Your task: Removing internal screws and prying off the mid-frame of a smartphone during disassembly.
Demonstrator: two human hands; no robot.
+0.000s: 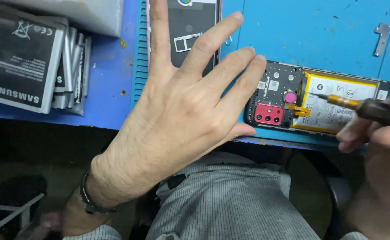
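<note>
1. On the blue work mat (328,26), we are working on an opened phone (293,95) with its back cover off, lying near the front edge, its battery (333,104) and red camera module (268,114) showing.
2. We are gripping a screwdriver (364,106) in our right hand (381,146), fingers closed round the handle, tip resting over the battery's upper left.
3. We are holding our left hand (181,111) flat and spread wide, grasping nothing, fingertips just reaching the phone's left end.
4. We judge the unscrewing stage is under way; the next move calls for steadying the phone and seating the tip squarely.
5. Spare batteries (21,62) are lying stacked well to the left.
</note>
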